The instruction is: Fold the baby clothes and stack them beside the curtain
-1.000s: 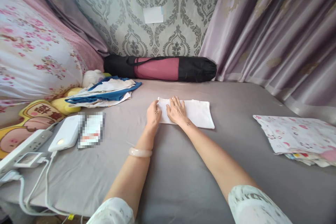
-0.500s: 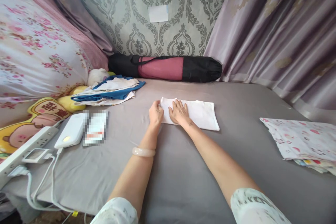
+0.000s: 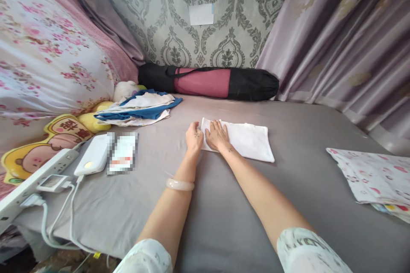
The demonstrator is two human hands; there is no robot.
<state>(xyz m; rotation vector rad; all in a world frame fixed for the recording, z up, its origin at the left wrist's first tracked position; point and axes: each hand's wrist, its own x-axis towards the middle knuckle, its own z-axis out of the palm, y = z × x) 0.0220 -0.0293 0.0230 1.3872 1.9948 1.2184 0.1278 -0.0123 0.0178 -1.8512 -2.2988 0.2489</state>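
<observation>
A white folded cloth (image 3: 248,138) lies flat on the grey bed sheet in front of me, wider than it is deep. At its left end is my left hand (image 3: 194,137), with the fingers curled closed on the cloth's edge; the fingertips are hidden. My right hand (image 3: 218,136) rests palm down on the left part of the cloth, its fingers stretched out flat. A small gap separates the two hands. A pale bangle (image 3: 180,184) circles my left wrist.
A black and pink rolled bag (image 3: 205,82) lies along the wall. Blue and white folded clothes (image 3: 141,108), a white power bank (image 3: 92,155) and a power strip (image 3: 38,183) with cables are on the left. Patterned folded fabric (image 3: 374,177) lies at the right.
My right hand has slid slightly left over the cloth, closer to my left hand. The left hand stays at the cloth's left end. The whole view has shifted a little.
</observation>
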